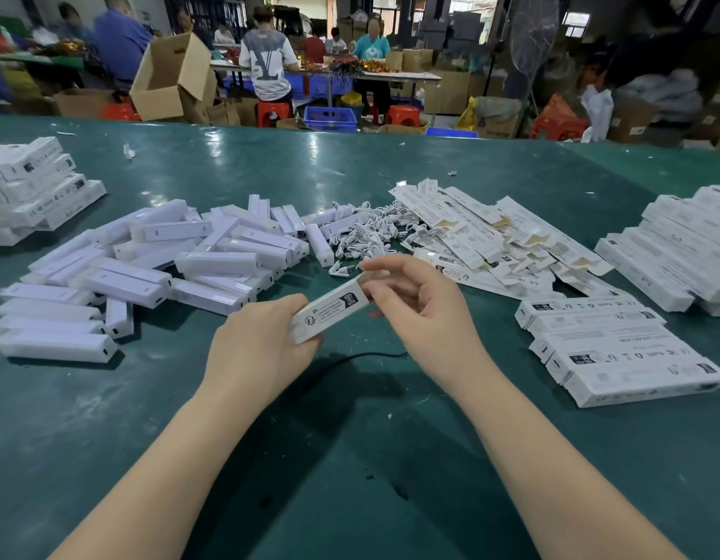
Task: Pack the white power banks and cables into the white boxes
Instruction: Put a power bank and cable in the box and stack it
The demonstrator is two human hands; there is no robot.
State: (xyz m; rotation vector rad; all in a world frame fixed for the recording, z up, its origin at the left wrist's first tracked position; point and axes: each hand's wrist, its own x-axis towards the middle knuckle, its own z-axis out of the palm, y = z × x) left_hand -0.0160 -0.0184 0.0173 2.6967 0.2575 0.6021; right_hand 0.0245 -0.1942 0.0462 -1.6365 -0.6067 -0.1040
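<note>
Left hand (pixel 258 349) grips white box (pixel 330 313); right hand (pixel 423 313) pinches far end.

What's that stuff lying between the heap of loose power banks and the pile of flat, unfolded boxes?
In the head view, a tangle of white cables lies on the green table between the power banks and the flat boxes.

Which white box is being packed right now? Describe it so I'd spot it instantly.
Start at the green table and find the person's two hands near its middle. Between the left hand and right hand is a slim white printed cardboard box. It alone is lifted off the table; all others lie in piles.
</note>
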